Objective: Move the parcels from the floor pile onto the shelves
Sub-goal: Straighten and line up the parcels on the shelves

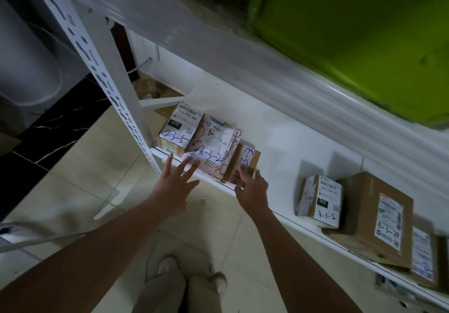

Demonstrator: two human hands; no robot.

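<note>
Head view counts six parcels on the lower shelf, in two groups of three set well apart. The left group stands by the slotted upright: a white-labelled box marked 4-3-5, a pink bag marked 4-3-2 just beside it, and a small brown box to the right. The left grip is spread wide and holds nothing, its fingertips touching the pink bag's near edge. The right grip lays fairly straight fingers against the small brown box's near face, thumb splayed apart, not clasping it. The right group holds a labelled box marked 032, a large brown box and an end parcel cut off by the frame edge. One green bin sits on the upper shelf, blurred. Two shoes stand on the tiled floor; the small brown box's writing is hard to read
</note>
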